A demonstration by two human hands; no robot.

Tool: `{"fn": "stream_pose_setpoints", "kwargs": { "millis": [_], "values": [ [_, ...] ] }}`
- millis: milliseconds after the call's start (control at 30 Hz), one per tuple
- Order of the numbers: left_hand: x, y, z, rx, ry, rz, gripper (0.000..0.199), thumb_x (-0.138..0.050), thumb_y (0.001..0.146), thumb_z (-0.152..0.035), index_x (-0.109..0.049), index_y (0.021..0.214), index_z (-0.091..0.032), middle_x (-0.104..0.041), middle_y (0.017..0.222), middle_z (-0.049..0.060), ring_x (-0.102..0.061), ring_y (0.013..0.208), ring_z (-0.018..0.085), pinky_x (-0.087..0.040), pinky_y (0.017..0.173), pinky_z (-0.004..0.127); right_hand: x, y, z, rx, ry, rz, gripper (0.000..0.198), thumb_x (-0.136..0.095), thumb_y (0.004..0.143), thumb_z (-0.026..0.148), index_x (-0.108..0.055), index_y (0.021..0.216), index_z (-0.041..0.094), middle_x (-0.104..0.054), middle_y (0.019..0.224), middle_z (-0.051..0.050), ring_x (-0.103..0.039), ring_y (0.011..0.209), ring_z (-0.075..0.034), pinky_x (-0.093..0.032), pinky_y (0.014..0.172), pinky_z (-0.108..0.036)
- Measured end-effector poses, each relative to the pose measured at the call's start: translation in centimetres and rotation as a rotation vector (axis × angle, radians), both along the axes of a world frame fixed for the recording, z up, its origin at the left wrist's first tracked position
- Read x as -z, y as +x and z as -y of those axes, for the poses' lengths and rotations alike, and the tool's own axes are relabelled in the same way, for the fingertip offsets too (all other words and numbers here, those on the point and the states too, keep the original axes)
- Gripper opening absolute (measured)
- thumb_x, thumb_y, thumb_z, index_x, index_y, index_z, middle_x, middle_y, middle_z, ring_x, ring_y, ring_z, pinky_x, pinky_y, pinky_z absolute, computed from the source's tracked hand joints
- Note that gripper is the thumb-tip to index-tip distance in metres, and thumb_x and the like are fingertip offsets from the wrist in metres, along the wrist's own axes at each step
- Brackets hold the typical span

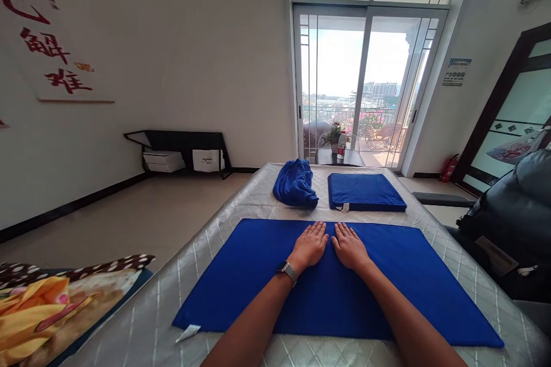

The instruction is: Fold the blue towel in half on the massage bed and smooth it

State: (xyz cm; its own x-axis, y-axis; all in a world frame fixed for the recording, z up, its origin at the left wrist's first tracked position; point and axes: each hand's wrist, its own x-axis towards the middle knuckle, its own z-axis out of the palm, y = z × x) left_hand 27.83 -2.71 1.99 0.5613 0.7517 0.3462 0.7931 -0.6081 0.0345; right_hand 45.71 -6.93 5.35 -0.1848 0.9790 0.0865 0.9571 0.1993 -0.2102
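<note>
Hands (310, 245) (349, 246) touch blue cloth (241, 281); distant bottle (341, 146) stands upright, contents unclear.

Left forearm (253, 321) bare, and there, at wrist: watch (286, 269)! Small, squarish, dark face; band (291, 273) silvery grey, flat, fairly wide, wrapped snug, weave too fine to read. Over to right forearm (400, 304): bare, wrist included. Left hand (310, 245), right hand (350, 246): both bare, slim-fingered.
</note>
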Motion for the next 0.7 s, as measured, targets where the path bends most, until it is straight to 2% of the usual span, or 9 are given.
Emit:
{"fn": "stream_pose_setpoints", "kwargs": {
  "millis": [67,133,267,367,500,700],
  "values": [
    [-0.3,-2.3,-0.5,-0.047,-0.025,-0.02,0.053,-0.027,0.104,-0.031,-0.042,0.151,-0.012,-0.046,0.154,0.016,-0.039,0.145,0.025,-0.034,0.118,0.046,0.1,2.8,0.2,0.051,-0.002,0.021,0.066,-0.019,0.101,0.045,-0.028,0.157,0.011,-0.026,0.163,-0.009,-0.019,0.152,-0.02,-0.015,0.124,-0.04],
    [-0.6,-5.7,-1.2,-0.11,-0.046,-0.046,0.053,-0.027,0.103,-0.03,-0.042,0.151,-0.012,-0.044,0.155,0.016,-0.037,0.146,0.025,-0.033,0.118,0.045,0.4,7.2,0.6,0.107,0.012,0.064,0.067,-0.018,0.101,0.045,-0.029,0.156,0.01,-0.028,0.163,-0.01,-0.02,0.152,-0.02,-0.017,0.124,-0.041],
    [-0.4,-14.8,-2.7,-0.239,-0.097,-0.101,0.055,-0.026,0.102,-0.03,-0.04,0.152,-0.01,-0.039,0.158,0.016,-0.033,0.148,0.024,-0.03,0.12,0.044,1.9,18.6,1.8,0.25,0.065,0.137,0.065,-0.021,0.098,0.039,-0.036,0.153,0.007,-0.034,0.16,-0.014,-0.025,0.15,-0.023,-0.025,0.122,-0.046],
    [0.4,-20.9,-3.7,-0.333,-0.115,-0.117,0.055,-0.025,0.101,-0.028,-0.041,0.151,-0.009,-0.039,0.158,0.016,-0.033,0.148,0.025,-0.03,0.119,0.046,3.3,24.7,2.4,0.292,0.15,0.151,0.063,-0.017,0.099,0.036,-0.04,0.151,0.008,-0.039,0.158,-0.015,-0.029,0.149,-0.023,-0.027,0.122,-0.046],
    [1.6,-25.2,-4.6,-0.433,-0.14,-0.117,0.058,-0.023,0.1,-0.029,-0.038,0.152,-0.005,-0.036,0.159,0.017,-0.031,0.148,0.026,-0.031,0.119,0.045,4.8,27.4,2.4,0.266,0.205,0.164,0.064,-0.015,0.1,0.037,-0.041,0.149,0.005,-0.041,0.156,-0.019,-0.033,0.147,-0.026,-0.029,0.121,-0.05],
    [2.1,-25.8,-4.9,-0.433,-0.131,-0.107,0.059,-0.023,0.101,-0.031,-0.034,0.153,-0.006,-0.034,0.159,0.018,-0.03,0.149,0.027,-0.033,0.119,0.048,6.1,28.1,1.6,0.212,0.231,0.192,0.064,-0.018,0.099,0.036,-0.045,0.146,0.002,-0.041,0.156,-0.02,-0.032,0.148,-0.028,-0.03,0.121,-0.049]
  ]
}}
